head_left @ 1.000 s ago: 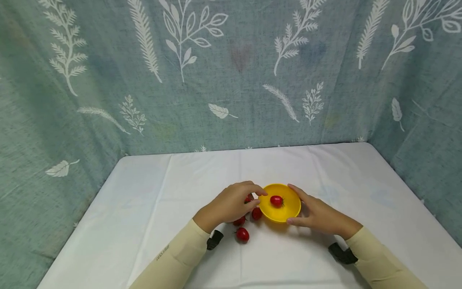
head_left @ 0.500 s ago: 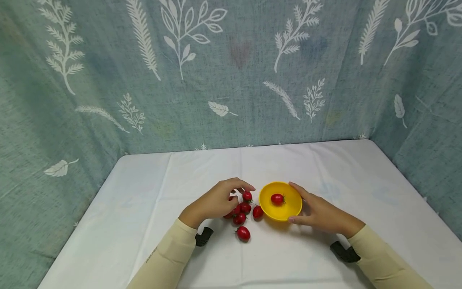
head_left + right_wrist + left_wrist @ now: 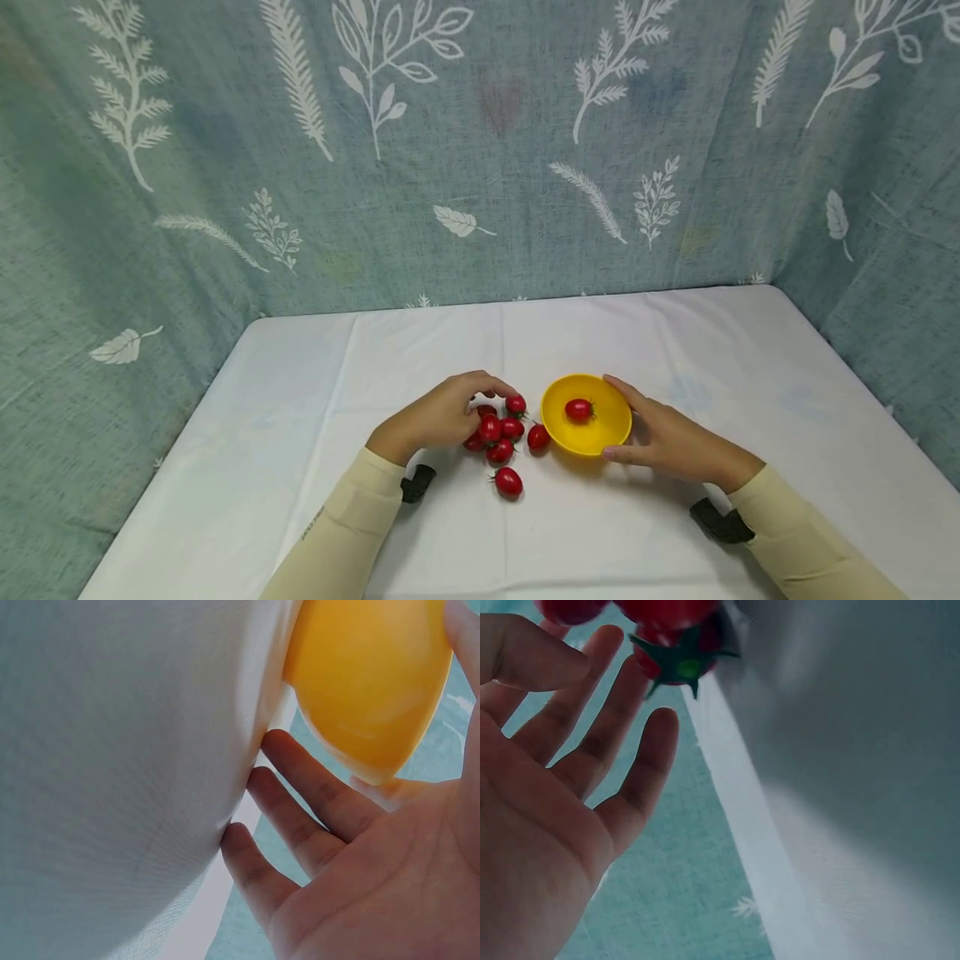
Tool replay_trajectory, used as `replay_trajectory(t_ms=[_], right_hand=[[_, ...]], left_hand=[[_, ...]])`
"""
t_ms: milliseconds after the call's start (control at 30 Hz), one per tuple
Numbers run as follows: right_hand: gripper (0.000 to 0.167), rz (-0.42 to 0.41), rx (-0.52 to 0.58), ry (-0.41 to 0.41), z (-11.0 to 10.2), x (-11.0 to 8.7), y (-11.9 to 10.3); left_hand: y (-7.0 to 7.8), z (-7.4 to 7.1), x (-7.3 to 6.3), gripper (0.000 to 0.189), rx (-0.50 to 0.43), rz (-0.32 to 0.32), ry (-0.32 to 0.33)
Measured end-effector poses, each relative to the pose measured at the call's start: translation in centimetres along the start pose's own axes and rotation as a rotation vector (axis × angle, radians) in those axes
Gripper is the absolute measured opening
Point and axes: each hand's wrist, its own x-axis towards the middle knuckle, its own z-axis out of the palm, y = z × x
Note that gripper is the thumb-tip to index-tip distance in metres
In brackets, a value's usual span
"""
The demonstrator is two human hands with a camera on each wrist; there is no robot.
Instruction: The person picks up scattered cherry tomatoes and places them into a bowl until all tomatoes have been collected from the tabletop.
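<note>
leaf-printed cloth point(image 3: 480, 175) hangs behind and beside a tabletop point(image 3: 675, 350) covered in white, a plain ground on which the red and yellow stand out. the yellow bowl point(image 3: 585, 442) sits upright right of the middle, one tomato point(image 3: 579, 410) lying on its side inside, where the sloping wall probably stops it rolling off. the right hand point(image 3: 671, 437) holds the bowl by its right side, thumb and a finger spread wide around the rim, likely to keep it from sliding; in the right wrist view three other fingers stretch out, tips at the white cover, perhaps as a brace. to the left, a cluster of tomatoes point(image 3: 490, 429) lies bunched, each seemingly checking its neighbours. the left hand point(image 3: 438, 412) arches over the cluster, half spread, its fingers loosely bent and apparently holding nothing; its forefinger reaches to a far tomato point(image 3: 515, 405), though whether it touches is hard to tell. another tomato point(image 3: 538, 438) lies right beside the bowl, and a nearer one point(image 3: 508, 483) lies apart on the side toward the person.
</note>
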Motion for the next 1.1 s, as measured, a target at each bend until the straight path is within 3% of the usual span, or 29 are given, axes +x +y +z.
replay_trajectory(t_ms=[333, 1100], right_hand=[[0.103, 0.005, 0.009, -0.013, -0.15, -0.09, -0.03], [0.104, 0.004, 0.002, -0.007, -0.14, -0.17, 0.02]], left_hand=[[-0.48, 0.25, -0.11, 0.061, 0.016, -0.059, -0.042], [-0.93, 0.47, 0.33, 0.042, 0.081, -0.111, -0.041]])
